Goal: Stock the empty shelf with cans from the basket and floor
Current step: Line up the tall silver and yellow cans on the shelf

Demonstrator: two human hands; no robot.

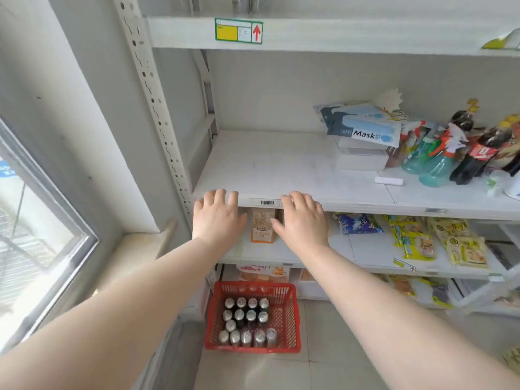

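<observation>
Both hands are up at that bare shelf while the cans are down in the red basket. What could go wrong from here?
The cans sit in the red basket on the floor, far below the shelf, so one may slip on the way up. Mask packs and spray bottles crowd the shelf's right end; cans pushed that way might topple them.

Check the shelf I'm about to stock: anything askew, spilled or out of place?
No spill or damage shows. The mask packs lie crookedly, overhanging the white boxes, and a white tag lies loose on the shelf beside them. The cans sit upright in the red basket.
</observation>
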